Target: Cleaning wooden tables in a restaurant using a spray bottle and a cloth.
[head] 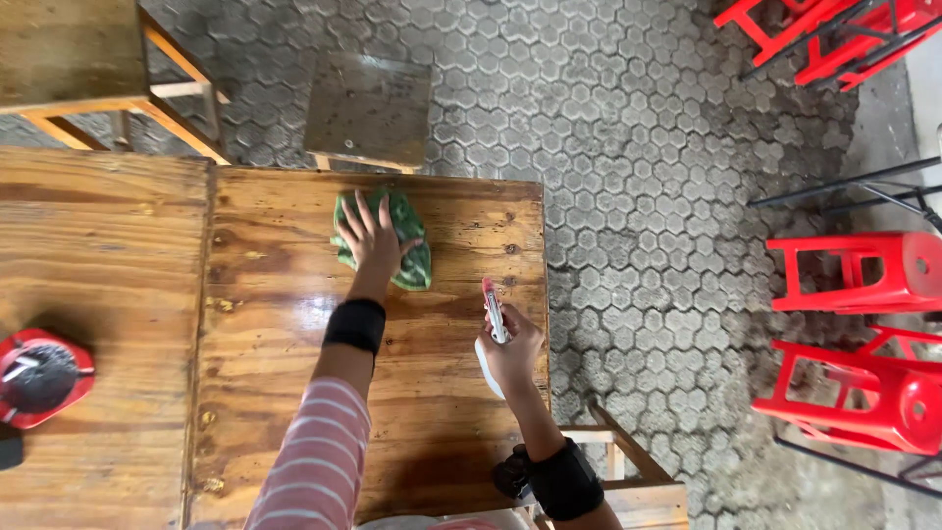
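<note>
Head view: varnished brown wooden counter, wet sheen.
Left hand: spread wide, pressed flat on crumpled green cloth at the far edge, for wiping.
Right hand: closed around white spray bottle with red nozzle, held upright near the right edge.

Left hand flat, palm down, fingers spread, arm stretched well forward; black wristband at the wrist, pink-and-white striped sleeve on the forearm. Right hand nearer the body, fingers curled shut in a grip, knuckles up, forearm angled in from lower right. Black wrist band with a strap on the right wrist too; hands well apart.
</note>
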